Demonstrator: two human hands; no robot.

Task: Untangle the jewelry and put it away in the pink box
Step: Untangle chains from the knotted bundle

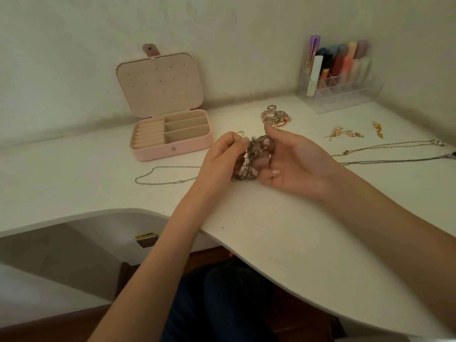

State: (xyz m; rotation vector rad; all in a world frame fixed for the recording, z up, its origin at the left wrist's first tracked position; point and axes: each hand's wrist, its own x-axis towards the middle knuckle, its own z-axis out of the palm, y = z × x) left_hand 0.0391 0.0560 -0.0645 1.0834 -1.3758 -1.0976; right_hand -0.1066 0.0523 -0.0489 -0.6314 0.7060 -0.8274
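A tangled clump of chains and beads [254,156] hangs between my two hands just above the white desk [283,230]. My left hand [222,159] pinches the clump's left side with curled fingers. My right hand [291,161] cups it from the right, fingers curled under the beads and thumb raised. The pink box [170,134] stands open to the left behind my hands, its lid upright and its compartments bare.
A silver chain [158,175] lies left of my hands. A bracelet pile [275,117], earrings [345,133], a gold pendant [377,129] and two long chains [394,151] lie to the right. A clear organizer [340,77] with cosmetics stands at the back right.
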